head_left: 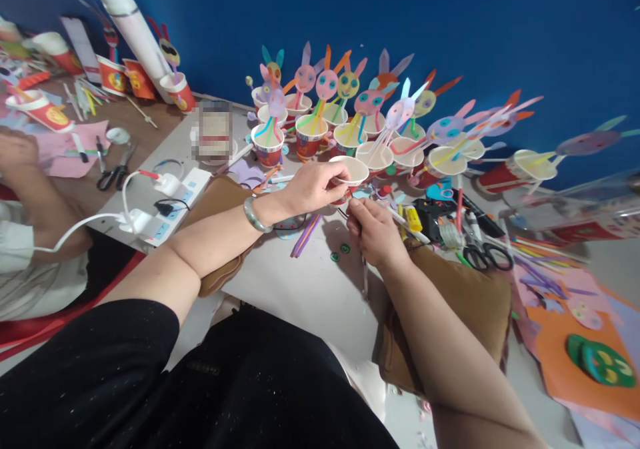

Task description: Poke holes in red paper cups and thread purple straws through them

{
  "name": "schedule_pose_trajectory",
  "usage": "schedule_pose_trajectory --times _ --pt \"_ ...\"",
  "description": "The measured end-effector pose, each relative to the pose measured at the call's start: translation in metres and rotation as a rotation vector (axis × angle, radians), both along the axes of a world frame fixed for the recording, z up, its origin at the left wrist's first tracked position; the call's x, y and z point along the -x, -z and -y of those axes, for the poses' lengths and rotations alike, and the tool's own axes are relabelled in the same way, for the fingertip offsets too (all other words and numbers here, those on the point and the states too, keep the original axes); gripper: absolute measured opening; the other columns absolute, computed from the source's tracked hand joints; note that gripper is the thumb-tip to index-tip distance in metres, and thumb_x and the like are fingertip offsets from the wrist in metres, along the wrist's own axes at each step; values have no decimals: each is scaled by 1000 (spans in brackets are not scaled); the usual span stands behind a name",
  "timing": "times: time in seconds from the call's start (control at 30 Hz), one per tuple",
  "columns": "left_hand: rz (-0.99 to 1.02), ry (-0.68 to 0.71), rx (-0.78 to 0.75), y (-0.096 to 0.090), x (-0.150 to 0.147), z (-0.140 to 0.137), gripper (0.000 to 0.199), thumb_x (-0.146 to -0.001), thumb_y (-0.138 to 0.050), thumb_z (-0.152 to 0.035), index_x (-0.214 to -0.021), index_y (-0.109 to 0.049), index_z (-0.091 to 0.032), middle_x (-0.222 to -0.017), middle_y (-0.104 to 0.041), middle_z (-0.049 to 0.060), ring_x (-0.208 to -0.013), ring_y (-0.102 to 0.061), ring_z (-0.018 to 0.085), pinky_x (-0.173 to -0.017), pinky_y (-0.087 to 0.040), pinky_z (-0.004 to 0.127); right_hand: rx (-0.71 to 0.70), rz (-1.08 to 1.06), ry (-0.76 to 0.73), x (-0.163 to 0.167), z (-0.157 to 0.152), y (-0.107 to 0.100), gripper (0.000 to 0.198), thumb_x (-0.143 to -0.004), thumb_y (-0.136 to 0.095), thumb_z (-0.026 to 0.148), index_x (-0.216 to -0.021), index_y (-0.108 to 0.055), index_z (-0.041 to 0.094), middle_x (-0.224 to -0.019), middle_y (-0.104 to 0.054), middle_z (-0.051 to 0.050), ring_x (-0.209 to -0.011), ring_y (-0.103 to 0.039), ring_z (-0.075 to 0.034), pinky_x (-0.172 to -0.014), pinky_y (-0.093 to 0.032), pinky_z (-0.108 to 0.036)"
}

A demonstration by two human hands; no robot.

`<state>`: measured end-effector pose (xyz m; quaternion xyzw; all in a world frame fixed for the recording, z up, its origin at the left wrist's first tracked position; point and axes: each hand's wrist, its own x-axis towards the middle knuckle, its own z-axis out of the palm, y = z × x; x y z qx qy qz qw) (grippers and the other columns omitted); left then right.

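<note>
My left hand grips a red-and-white paper cup by its rim, thumb and fingers closed on the near left side. Against the lower right of that cup, my right hand is closed around a thin, rod-like tool. Its narrow end meets the cup wall, and the other end sticks out below my fist; the exact kind cannot be made out. On the table under my hands lie purple straws and two small green discs.
Behind the cup stand several paper cups with rabbit-faced figures on straws. Scissors and a yellow-and-black tool lie to the right, a power strip to the left. Brown cushions flank me. A person's arm shows at far left.
</note>
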<state>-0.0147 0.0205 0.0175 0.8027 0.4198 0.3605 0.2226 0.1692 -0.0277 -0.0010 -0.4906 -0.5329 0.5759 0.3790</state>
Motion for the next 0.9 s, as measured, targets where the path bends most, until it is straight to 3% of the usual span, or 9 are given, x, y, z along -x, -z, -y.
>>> schedule_pose_trajectory --times 0.07,0.13,0.27,0.33,0.4,0.53,0.6,0.8,0.9 --pt "-4 -3 -1 0 0 0 8 -89 -61 -21 -91 -68 -16 -83 -77 4 -77 -69 14 -70 -46 24 139 -128 -35 1 1 -2 51 -84 -68 72 -79 -47 26 -51 -41 10 -35 -23 -7 -37 -19 -26" --pt "-9 -5 -3 1 0 0 9 -90 -61 -21 -91 -68 -16 -84 -78 4 -78 -70 14 -71 -46 24 105 -107 -15 1 1 -1 51 -84 -69 72 -78 -48 26 -51 -41 10 -37 -24 -7 -38 -19 -25" --pt "-21 -7 -10 2 -1 0 9 -89 -62 -21 -91 -69 -16 -81 -77 4 -76 -69 14 -69 -45 24 -311 238 127 -1 0 5 48 -90 -66 65 -71 -49 24 -55 -45 5 -51 -36 -11 -49 -27 -27" --pt "-25 -10 -14 3 -2 0 9 -89 -62 -22 -90 -69 -16 -80 -76 4 -75 -69 14 -68 -45 25 -431 332 167 -1 -1 6 48 -91 -66 62 -69 -48 24 -57 -46 3 -56 -38 -12 -53 -30 -28" --pt "-27 -13 -20 3 -2 0 9 -89 -62 -22 -90 -68 -16 -80 -76 4 -74 -69 14 -68 -45 25 -334 260 138 0 -1 5 48 -90 -66 63 -70 -47 24 -56 -45 4 -53 -37 -11 -51 -29 -28" --pt "-21 -21 -33 5 -2 -1 9 -90 -61 -21 -91 -68 -16 -83 -77 4 -77 -70 14 -69 -45 24 134 -88 -1 2 0 2 48 -85 -66 71 -81 -47 27 -51 -40 11 -38 -22 -8 -39 -20 -27" --pt "-27 -30 -41 6 -2 -1 9 -89 -61 -21 -91 -69 -16 -83 -77 4 -77 -70 14 -69 -45 25 173 -121 -11 3 0 2 50 -84 -66 73 -82 -46 27 -51 -39 12 -36 -20 -7 -38 -19 -26" --pt "-33 -30 -41 7 -4 -1 9 -89 -62 -21 -90 -69 -16 -83 -78 5 -75 -68 13 -67 -43 25 -414 373 183 0 -1 8 44 -90 -65 61 -71 -48 24 -57 -46 3 -55 -38 -13 -53 -29 -29" --pt "-26 -35 -45 7 -3 0 8 -89 -61 -21 -89 -68 -16 -83 -77 4 -75 -68 14 -66 -44 25 -305 282 148 0 -2 5 45 -89 -65 63 -73 -48 25 -56 -44 4 -52 -36 -12 -51 -27 -29"
